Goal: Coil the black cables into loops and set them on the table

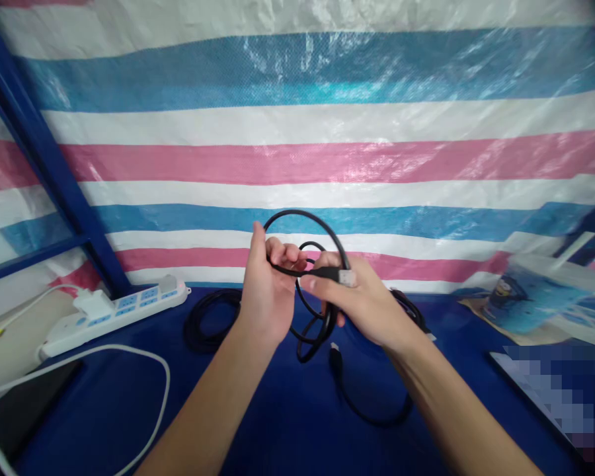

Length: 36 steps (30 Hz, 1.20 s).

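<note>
A black cable [336, 241] is gathered in loose loops between my two hands above the blue table. My right hand [364, 294] is closed on the coiled part, with the silver metal plug [347, 277] of one end lying across its fingers. The cable passes through my left hand [270, 297], whose thumb points up and whose fingers curl round the strand. Lower loops hang below and between the hands. Beneath my right hand, another black plug with a metal tip [335, 358] shows on a curved length of cable; where that length leads is hidden by my right forearm.
A coiled black cable [191, 324] lies left of my left arm, another [409, 307] behind my right wrist. A white power strip [123, 311], white cord [166, 373] and dark flat device [30, 403] are left. A blue cup [530, 297] and tablet-like device [530, 396] are right. Striped sheeting [287, 162] hangs behind.
</note>
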Each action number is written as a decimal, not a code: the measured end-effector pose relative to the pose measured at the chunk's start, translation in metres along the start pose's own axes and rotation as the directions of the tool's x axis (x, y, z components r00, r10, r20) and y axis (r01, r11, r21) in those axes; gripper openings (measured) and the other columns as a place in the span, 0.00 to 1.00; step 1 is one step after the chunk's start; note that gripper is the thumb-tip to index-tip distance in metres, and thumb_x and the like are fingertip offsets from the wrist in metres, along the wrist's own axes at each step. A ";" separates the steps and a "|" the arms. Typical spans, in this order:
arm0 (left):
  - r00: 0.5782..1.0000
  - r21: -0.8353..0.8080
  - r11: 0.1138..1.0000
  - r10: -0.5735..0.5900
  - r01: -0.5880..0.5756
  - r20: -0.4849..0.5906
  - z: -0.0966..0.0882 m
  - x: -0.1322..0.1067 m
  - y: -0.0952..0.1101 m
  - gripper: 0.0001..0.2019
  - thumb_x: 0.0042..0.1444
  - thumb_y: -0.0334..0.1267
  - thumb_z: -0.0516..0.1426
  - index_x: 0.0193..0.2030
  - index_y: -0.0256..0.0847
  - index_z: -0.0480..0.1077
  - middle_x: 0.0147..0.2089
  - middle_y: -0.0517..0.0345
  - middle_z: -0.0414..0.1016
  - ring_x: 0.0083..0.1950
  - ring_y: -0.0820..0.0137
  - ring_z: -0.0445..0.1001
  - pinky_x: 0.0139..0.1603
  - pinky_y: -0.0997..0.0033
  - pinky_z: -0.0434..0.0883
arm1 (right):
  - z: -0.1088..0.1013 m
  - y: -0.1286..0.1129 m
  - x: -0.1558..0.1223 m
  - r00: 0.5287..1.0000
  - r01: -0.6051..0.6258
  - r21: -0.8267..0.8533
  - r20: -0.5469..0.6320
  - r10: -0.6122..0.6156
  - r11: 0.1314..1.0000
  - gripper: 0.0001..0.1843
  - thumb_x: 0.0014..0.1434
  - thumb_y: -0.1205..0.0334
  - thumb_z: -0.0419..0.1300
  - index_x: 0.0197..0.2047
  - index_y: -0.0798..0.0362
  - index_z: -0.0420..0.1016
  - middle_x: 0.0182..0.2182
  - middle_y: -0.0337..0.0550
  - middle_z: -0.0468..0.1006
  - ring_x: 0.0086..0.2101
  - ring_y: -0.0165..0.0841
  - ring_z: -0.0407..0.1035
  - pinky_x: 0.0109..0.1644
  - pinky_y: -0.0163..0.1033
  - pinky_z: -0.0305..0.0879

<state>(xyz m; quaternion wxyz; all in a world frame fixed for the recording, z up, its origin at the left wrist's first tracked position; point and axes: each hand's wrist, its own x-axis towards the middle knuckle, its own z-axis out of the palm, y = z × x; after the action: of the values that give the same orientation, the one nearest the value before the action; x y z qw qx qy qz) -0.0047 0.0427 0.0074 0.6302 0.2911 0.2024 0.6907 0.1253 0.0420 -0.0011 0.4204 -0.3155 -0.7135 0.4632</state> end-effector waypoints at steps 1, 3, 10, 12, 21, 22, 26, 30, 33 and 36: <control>0.997 0.064 0.998 -0.030 0.026 0.065 -0.002 0.000 0.006 0.24 0.62 0.51 0.47 0.18 0.39 0.50 0.20 0.64 0.57 0.23 0.78 0.64 0.30 0.78 0.67 | -0.006 -0.002 -0.001 1.000 -0.008 -0.004 -0.001 0.008 1.000 0.12 0.53 0.56 0.62 0.28 0.53 0.65 0.18 0.30 0.61 0.18 0.23 0.57 0.15 0.26 0.54; 0.988 0.290 0.957 -0.047 0.002 0.149 -0.006 -0.001 0.020 0.20 0.60 0.48 0.50 0.21 0.40 0.58 0.18 0.66 0.57 0.21 0.78 0.62 0.28 0.78 0.66 | -0.018 -0.007 -0.004 0.991 -0.059 -0.067 0.120 0.067 0.996 0.13 0.54 0.57 0.62 0.26 0.53 0.64 0.17 0.30 0.60 0.17 0.22 0.56 0.16 0.27 0.53; 0.810 0.912 0.253 -0.425 -0.322 0.404 -0.011 -0.022 0.039 0.16 0.53 0.49 0.57 0.23 0.39 0.69 0.20 0.62 0.63 0.21 0.77 0.59 0.18 0.77 0.50 | -0.027 -0.010 -0.005 0.765 -0.015 -0.382 0.590 0.257 0.924 0.19 0.51 0.62 0.63 0.17 0.55 0.57 0.15 0.29 0.53 0.18 0.20 0.48 0.19 0.30 0.43; 0.814 0.895 0.282 -0.384 -0.347 0.436 -0.008 -0.023 0.034 0.19 0.55 0.47 0.56 0.19 0.38 0.64 0.18 0.63 0.59 0.20 0.78 0.55 0.18 0.76 0.48 | -0.023 -0.008 -0.004 0.816 -0.017 -0.324 0.543 0.201 0.946 0.15 0.53 0.60 0.62 0.21 0.56 0.64 0.17 0.31 0.59 0.19 0.22 0.53 0.20 0.29 0.49; 0.979 0.398 0.903 0.097 -0.162 0.180 0.000 -0.015 0.026 0.24 0.55 0.43 0.57 0.17 0.41 0.47 0.15 0.70 0.39 0.14 0.81 0.42 0.15 0.77 0.49 | -0.021 -0.012 -0.004 0.938 0.280 -0.279 -0.125 -0.323 0.919 0.10 0.56 0.59 0.62 0.43 0.48 0.74 0.50 0.42 0.68 0.52 0.36 0.63 0.54 0.42 0.61; 0.984 0.351 0.925 0.103 -0.149 0.146 0.002 -0.015 0.025 0.23 0.55 0.43 0.56 0.17 0.41 0.47 0.15 0.70 0.38 0.14 0.81 0.42 0.14 0.77 0.50 | -0.022 -0.013 -0.005 0.926 0.302 -0.298 -0.134 -0.353 0.905 0.10 0.56 0.59 0.63 0.42 0.48 0.75 0.53 0.42 0.67 0.56 0.38 0.60 0.57 0.42 0.58; 0.996 0.185 0.979 0.089 -0.088 0.002 0.006 -0.014 0.018 0.22 0.57 0.41 0.54 0.18 0.41 0.47 0.14 0.69 0.38 0.14 0.80 0.41 0.14 0.78 0.50 | -0.023 -0.017 -0.011 0.904 0.354 -0.298 -0.134 -0.407 0.886 0.10 0.52 0.57 0.66 0.38 0.49 0.76 0.53 0.42 0.69 0.59 0.39 0.57 0.58 0.42 0.58; 0.998 0.024 0.998 0.051 -0.050 -0.038 0.006 -0.013 0.014 0.23 0.60 0.42 0.51 0.18 0.40 0.44 0.14 0.69 0.38 0.14 0.80 0.42 0.15 0.79 0.51 | -0.012 -0.017 -0.011 0.932 0.303 -0.228 -0.132 -0.337 0.926 0.13 0.50 0.56 0.67 0.37 0.51 0.73 0.49 0.44 0.72 0.51 0.40 0.66 0.52 0.42 0.64; 0.999 -0.017 1.000 0.022 -0.021 0.043 0.006 -0.011 0.010 0.25 0.62 0.46 0.47 0.17 0.40 0.45 0.13 0.68 0.41 0.14 0.80 0.46 0.16 0.79 0.55 | -0.004 -0.013 -0.009 0.920 0.322 -0.154 -0.181 -0.347 0.934 0.13 0.60 0.51 0.57 0.32 0.52 0.71 0.41 0.44 0.75 0.47 0.39 0.69 0.47 0.42 0.66; 0.987 0.105 0.994 -0.018 0.001 0.162 0.004 -0.010 0.004 0.25 0.63 0.50 0.44 0.18 0.39 0.58 0.13 0.65 0.52 0.15 0.78 0.57 0.21 0.77 0.63 | -0.006 -0.012 -0.007 0.876 0.334 -0.157 -0.310 -0.368 0.929 0.22 0.63 0.44 0.49 0.27 0.51 0.68 0.36 0.46 0.75 0.48 0.41 0.68 0.46 0.45 0.67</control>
<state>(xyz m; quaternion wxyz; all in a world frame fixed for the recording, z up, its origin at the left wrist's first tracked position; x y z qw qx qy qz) -0.0052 0.0322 0.0116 0.6318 0.3779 0.1877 0.6502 0.1334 0.0336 0.0090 0.5963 -0.2751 -0.6990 0.2831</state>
